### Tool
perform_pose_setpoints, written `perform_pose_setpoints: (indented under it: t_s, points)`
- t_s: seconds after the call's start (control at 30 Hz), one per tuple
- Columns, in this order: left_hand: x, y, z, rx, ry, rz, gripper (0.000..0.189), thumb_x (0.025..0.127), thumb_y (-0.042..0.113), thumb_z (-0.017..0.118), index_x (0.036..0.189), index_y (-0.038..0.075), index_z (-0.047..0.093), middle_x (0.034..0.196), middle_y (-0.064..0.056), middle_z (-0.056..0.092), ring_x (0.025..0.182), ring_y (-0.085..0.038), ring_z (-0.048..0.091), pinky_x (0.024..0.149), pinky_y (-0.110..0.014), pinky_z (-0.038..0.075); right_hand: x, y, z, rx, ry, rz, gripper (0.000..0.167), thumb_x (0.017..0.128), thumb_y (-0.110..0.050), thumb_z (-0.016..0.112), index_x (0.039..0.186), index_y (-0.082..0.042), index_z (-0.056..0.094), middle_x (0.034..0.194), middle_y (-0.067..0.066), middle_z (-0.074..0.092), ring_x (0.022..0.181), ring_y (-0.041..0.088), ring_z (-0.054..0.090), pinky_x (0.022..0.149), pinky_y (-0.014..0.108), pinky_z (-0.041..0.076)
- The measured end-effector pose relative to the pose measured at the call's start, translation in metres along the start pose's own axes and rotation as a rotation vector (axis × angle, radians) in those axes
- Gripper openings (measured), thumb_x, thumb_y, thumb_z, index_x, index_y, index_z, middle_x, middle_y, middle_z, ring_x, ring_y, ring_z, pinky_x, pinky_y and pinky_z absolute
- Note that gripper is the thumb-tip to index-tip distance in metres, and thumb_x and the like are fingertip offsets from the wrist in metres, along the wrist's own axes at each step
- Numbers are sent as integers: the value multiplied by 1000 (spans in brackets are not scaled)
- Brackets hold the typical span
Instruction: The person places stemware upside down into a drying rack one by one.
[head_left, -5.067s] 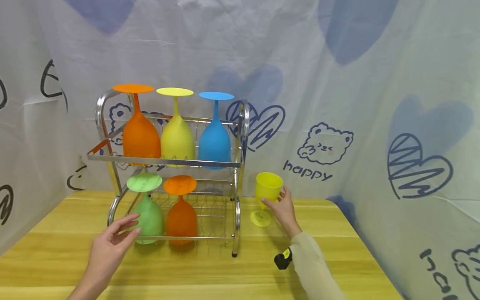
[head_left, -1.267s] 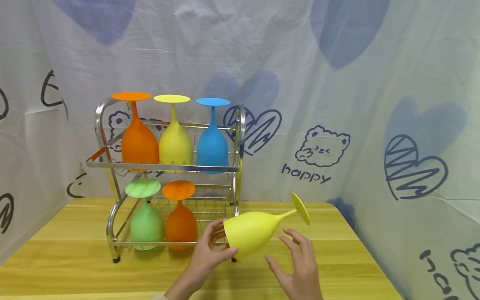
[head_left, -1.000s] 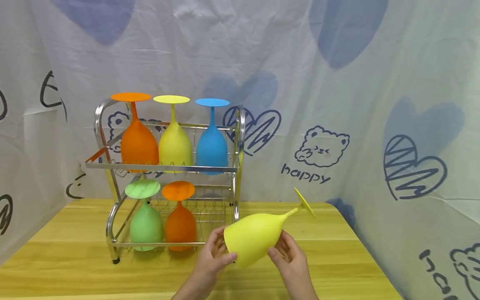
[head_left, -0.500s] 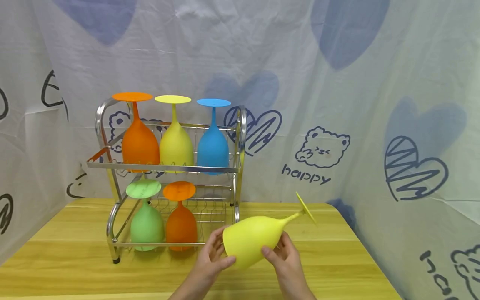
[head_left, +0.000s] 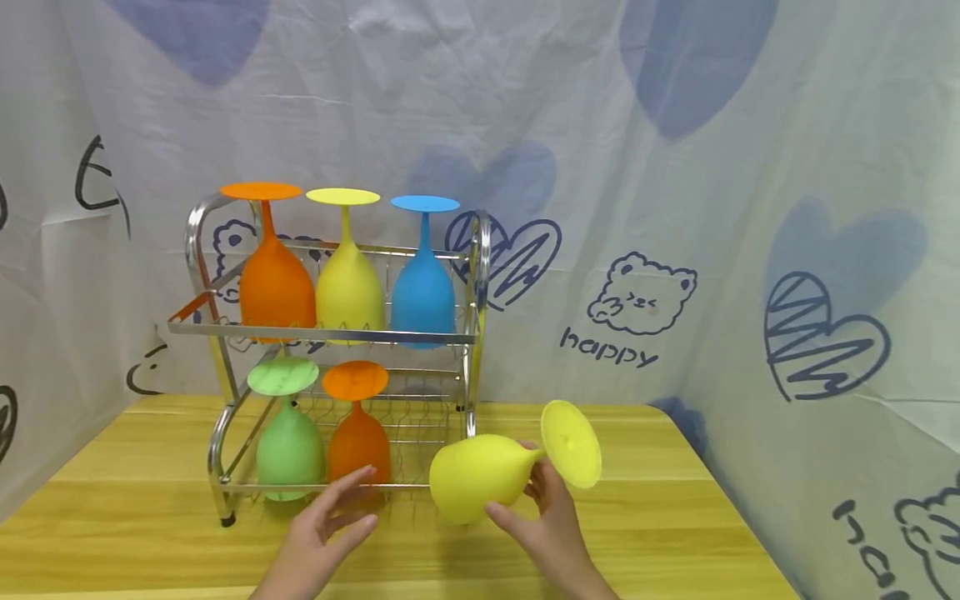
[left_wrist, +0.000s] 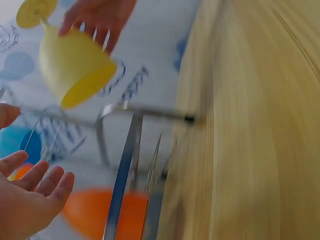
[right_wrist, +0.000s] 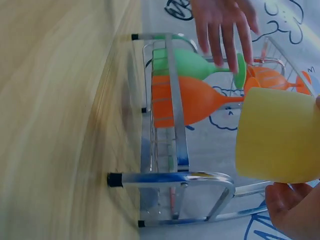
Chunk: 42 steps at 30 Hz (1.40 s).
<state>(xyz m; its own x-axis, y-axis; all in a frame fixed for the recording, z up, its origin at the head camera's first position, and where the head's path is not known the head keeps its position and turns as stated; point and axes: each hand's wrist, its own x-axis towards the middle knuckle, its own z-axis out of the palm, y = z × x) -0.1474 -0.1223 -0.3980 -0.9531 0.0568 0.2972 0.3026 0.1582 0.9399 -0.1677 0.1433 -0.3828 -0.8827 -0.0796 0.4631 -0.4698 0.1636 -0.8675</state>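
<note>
My right hand [head_left: 543,521] grips a yellow goblet [head_left: 480,479] by its bowl near the stem, at the right front of the rack. The goblet lies tipped sideways, its mouth to the left and its round foot to the right. In the left wrist view the open mouth of the goblet [left_wrist: 90,84] shows. My left hand [head_left: 318,529] is free of it, fingers spread, in front of the lower shelf near an orange goblet [head_left: 358,446]. Beside that one stands a green goblet [head_left: 291,446], also upside down.
A two-tier metal dish rack [head_left: 322,332] stands on the wooden table [head_left: 660,517]. Its upper shelf bears upside-down orange [head_left: 276,287], yellow [head_left: 349,287] and blue [head_left: 423,292] goblets. A printed cloth [head_left: 600,167] hangs behind.
The right hand picked up the yellow goblet, which stood upright on the table, and tipped it. Both hands held it; now the left has let go and moved left, and the goblet's foot faces me more.
</note>
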Motion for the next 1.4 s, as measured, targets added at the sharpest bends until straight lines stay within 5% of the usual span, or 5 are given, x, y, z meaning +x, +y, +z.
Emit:
perform_pose_setpoints:
  t_s: [0.3, 0.47, 0.9, 1.17, 1.4]
  points:
    - [-7, -13, -99, 312, 210, -141, 51, 100, 30, 54, 143, 5, 42, 117, 30, 50, 97, 19, 46, 78, -6, 42, 11, -16, 14, -183, 18, -395, 76, 62, 8, 86, 126, 1, 47, 117, 18, 60, 108, 31, 58, 93, 37, 50]
    - [7, -22, -131, 305, 352, -253, 59, 99, 40, 51, 147, 7, 38, 122, 21, 52, 94, 17, 43, 77, -8, 45, 16, -25, 22, -216, -20, -472, 70, 60, 9, 86, 120, 11, 50, 112, 22, 60, 102, 34, 60, 88, 39, 53]
    - [42, -46, -151, 352, 380, -278, 60, 102, 38, 42, 147, 0, 34, 143, -25, 42, 119, -23, 48, 67, -7, 37, 32, -15, 40, -229, -67, -548, 65, 61, 9, 86, 115, 12, 50, 106, 23, 60, 92, 33, 62, 79, 38, 57]
    - [51, -52, -154, 266, 359, -312, 63, 100, 42, 45, 148, 2, 35, 137, -14, 47, 90, 15, 41, 74, -10, 42, 44, -19, 52, -162, -137, -368, 56, 70, 10, 80, 117, 6, 51, 109, 17, 63, 98, 27, 62, 84, 35, 55]
    - [54, -59, -161, 93, 298, -246, 57, 99, 35, 54, 146, 5, 40, 96, 34, 53, 82, 13, 55, 70, -8, 47, 54, 16, 62, -130, -175, -227, 69, 76, 1, 80, 134, -6, 45, 129, 7, 55, 119, 25, 52, 101, 43, 44]
